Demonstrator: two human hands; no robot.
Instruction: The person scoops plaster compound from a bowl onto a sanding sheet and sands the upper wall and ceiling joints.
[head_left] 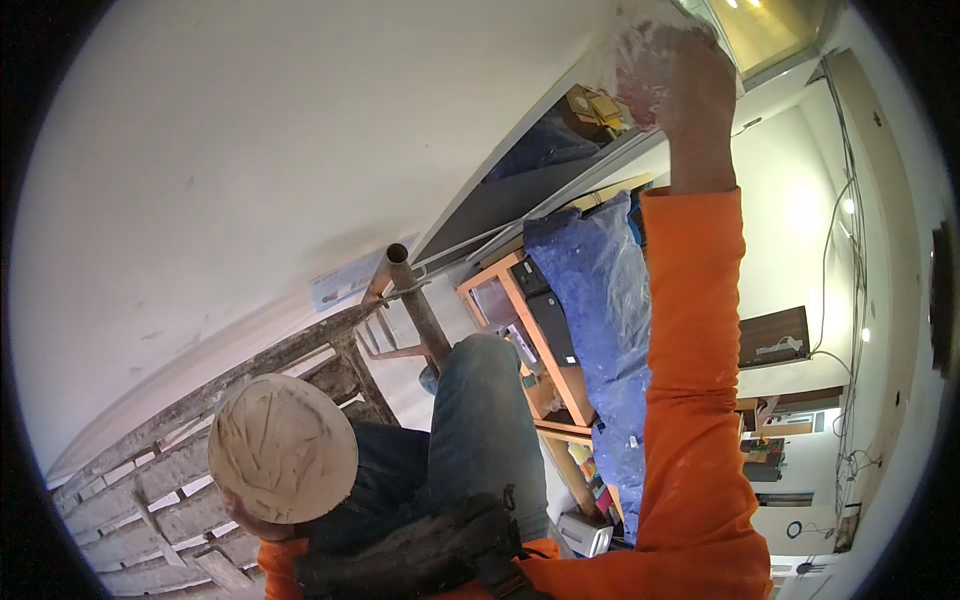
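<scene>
A round container of off-white paste [283, 448], its surface ridged, is held up at the lower left. My left hand [250, 518] is closed around its lower edge and mostly hidden beneath it. My right arm, in an orange sleeve, stretches to the top of the view. There my right hand [690, 85], smeared with white paste, is closed against or near the edge of the white wall surface [300, 120], beside a lit yellowish opening [770, 35]. Its fingertips are blurred, and whatever they hold cannot be made out.
A slatted wooden platform [180, 500] with a rusty metal post [420, 310] stands beside my jean-clad legs [490, 420]. A blue plastic sheet [600, 320] drapes over a wooden shelf unit [540, 340]. Loose cables [850, 200] run along the far wall.
</scene>
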